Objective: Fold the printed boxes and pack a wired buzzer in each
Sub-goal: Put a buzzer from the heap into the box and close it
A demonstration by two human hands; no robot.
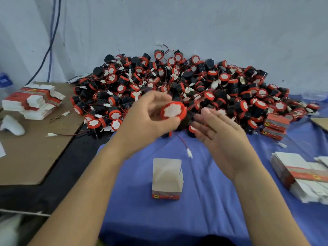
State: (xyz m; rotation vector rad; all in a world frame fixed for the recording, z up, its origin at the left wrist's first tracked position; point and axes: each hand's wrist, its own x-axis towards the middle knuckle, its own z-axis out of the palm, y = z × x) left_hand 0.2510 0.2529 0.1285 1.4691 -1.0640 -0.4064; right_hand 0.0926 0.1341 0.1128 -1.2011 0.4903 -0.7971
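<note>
1. Head view, step in hand: packing. One wired buzzer, with a red rim and a white face, is held above the near edge of the heap. Its red lead hangs down to a white plug above the cloth.
2. Left hand: grip curled round the buzzer's body.
3. Right hand: grip slack, fingers spread, holding nothing, just beside the buzzer.
4. Printed box: folded, upright, top open, on the cloth below both hands.
5. Next move, by judgement: gather the trailing lead, lower the buzzer into the box, tuck the flaps.
6. Stock: heap of buzzers against the wall; flat box blanks at left and right; closed boxes at the heap's right edge.
7. Surface and room: worktop under a blue cloth; brown cardboard sheet at left; pale wall with a dark cable.
</note>
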